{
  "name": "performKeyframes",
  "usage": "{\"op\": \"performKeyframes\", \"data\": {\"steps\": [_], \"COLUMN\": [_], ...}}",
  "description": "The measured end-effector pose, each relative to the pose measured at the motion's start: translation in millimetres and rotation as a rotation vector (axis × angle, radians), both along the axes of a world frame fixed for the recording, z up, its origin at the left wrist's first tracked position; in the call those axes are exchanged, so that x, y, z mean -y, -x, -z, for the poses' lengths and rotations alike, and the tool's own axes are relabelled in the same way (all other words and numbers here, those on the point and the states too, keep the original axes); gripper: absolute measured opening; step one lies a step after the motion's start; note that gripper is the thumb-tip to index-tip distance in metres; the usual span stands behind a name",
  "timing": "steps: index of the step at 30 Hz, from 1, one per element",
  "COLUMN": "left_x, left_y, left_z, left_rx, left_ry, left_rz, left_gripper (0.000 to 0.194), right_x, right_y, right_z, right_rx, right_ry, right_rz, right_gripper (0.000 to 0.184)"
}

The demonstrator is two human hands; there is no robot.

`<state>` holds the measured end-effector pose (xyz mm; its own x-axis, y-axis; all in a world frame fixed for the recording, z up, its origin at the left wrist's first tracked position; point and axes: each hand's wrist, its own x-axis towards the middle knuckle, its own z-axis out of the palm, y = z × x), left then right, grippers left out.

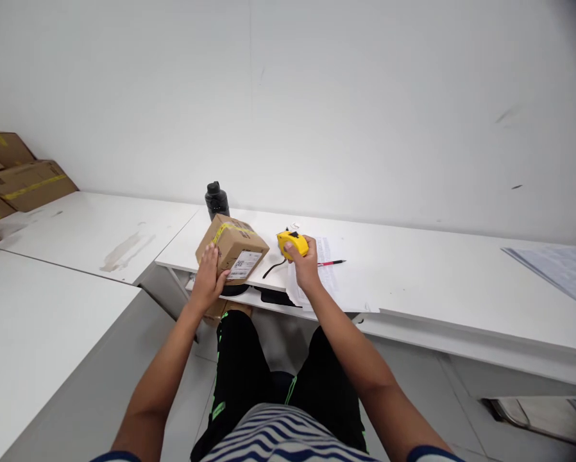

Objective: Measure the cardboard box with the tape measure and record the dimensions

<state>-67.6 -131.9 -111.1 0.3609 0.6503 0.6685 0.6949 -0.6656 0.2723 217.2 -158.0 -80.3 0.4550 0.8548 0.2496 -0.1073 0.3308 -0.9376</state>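
Observation:
A taped cardboard box (256,246) with a white label is at the front edge of the white table, turned at an angle. My left hand (209,279) grips its near left side, thumb and fingers pressed against the cardboard. To the right of the box, my right hand (306,262) is closed around a yellow tape measure (292,245), held above the table. The tape measure's black wrist strap (273,267) dangles to the left. Printed papers (333,292) lie beneath my right hand, with a red and black pen (333,262) on them.
A black bottle (217,200) stands behind the box. More cardboard boxes (33,183) are piled at the far left by the wall. Another stack of papers (557,269) lies at the right. Below the tabletop (437,282) runs a shelf with dark items.

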Motion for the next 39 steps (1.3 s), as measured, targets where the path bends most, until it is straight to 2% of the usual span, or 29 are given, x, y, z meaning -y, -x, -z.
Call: {"op": "performKeyframes", "data": {"steps": [2, 4, 6, 8, 11, 14, 16, 18, 21, 25, 30, 35, 39], "left_x": [4.8, 5.9, 4.1, 1.1, -2.9, -6.1, -8.4, -10.2, -10.5, -8.0, -5.0, -3.7, -3.6], "left_y": [-3.0, -5.8, -5.2, -2.2, -1.2, -12.3, -24.5, -36.2, -45.8, -44.6, -43.6, -49.1, -52.2], "left_z": [30.4, 55.6, 70.4, 72.9, 55.8, 22.2, -2.2, -22.3, -39.7, -45.6, -48.0, -48.7, -50.8], "left_rx": [0.148, 0.276, 0.343, 0.373, 0.500, 0.736, 0.865, 0.945, 1.003, 1.008, 0.967, 0.960, 0.982], "left_ry": [0.028, 0.135, 0.270, 0.346, 0.296, 0.263, 0.334, 0.440, 0.540, 0.577, 0.555, 0.541, 0.552], "left_rz": [-0.041, -0.099, -0.137, -0.148, -0.098, -0.027, -0.043, -0.083, -0.068, -0.036, -0.043, -0.126, -0.173], "left_gripper": [0.077, 0.082, 0.083, 0.085, 0.088, 0.077, 0.069, 0.070, 0.077, 0.081, 0.065, 0.051, 0.049], "right_x": [-7.3, -12.3, -15.2, -17.8, -27.2, -46.5, -62.4, -77.2, -92.9, -101.2, -100.2, -96.6, -94.4], "right_y": [-0.1, 1.2, 2.9, 5.0, 11.3, 26.7, 42.8, 61.2, 85.9, 102.8, 106.4, 105.8, 103.9], "right_z": [-5.3, -11.7, -19.5, -29.5, -51.0, -77.3, -92.7, -103.1, -108.2, -105.1, -107.9, -114.9, -116.1], "right_rx": [-0.050, -0.091, -0.091, -0.029, 0.132, 0.300, 0.399, 0.481, 0.571, 0.690, 0.820, 0.879, 0.905], "right_ry": [-0.001, -0.005, -0.002, 0.001, -0.036, -0.097, -0.105, -0.085, -0.050, -0.064, -0.060, -0.031, -0.011], "right_rz": [-0.042, -0.108, -0.178, -0.222, -0.252, -0.359, -0.473, -0.567, -0.669, -0.718, -0.692, -0.690, -0.679], "right_gripper": [0.060, 0.060, 0.060, 0.062, 0.062, 0.054, 0.048, 0.044, 0.044, 0.041, 0.039, 0.033, 0.031]}}
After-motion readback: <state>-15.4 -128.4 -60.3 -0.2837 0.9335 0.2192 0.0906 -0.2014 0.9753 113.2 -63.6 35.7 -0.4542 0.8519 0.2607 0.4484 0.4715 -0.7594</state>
